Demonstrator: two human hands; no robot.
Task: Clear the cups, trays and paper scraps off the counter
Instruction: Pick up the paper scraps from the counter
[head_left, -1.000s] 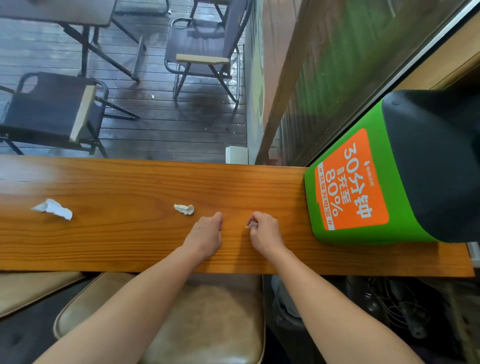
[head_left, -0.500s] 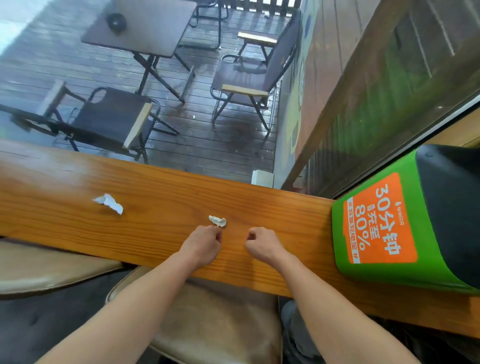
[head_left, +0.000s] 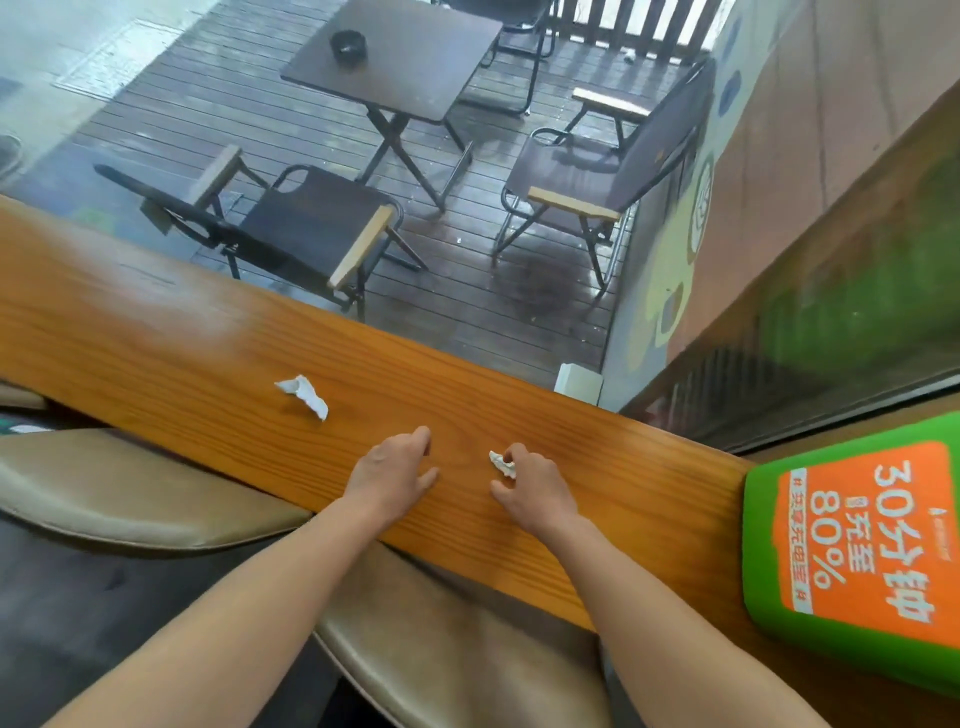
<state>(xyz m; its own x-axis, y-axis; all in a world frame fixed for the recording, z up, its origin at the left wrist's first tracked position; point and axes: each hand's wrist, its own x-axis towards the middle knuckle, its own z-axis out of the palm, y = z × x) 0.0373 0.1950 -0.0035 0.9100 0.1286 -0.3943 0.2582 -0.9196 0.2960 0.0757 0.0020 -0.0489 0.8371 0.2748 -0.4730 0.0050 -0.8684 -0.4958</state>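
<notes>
A small crumpled beige paper scrap (head_left: 500, 461) lies on the wooden counter (head_left: 156, 353), and the fingertips of my right hand (head_left: 537, 486) close on it, index finger curled over its top. Just to its left my left hand (head_left: 392, 473) rests palm down on the counter, fingers loosely apart and holding nothing. Further left, a larger white paper scrap (head_left: 304, 396) lies on the counter, apart from both hands. No cups or trays are in view.
A green box with an orange label (head_left: 857, 545) stands on the counter at the right. Padded stools (head_left: 130, 499) sit below the counter's near edge. Beyond the window are a dark table (head_left: 405, 57) and chairs on a wet deck.
The view has swung up and left. My right hand has moved onto the small beige scrap, which earlier lay by my left hand's fingertips. My left hand has loosened from a fist.
</notes>
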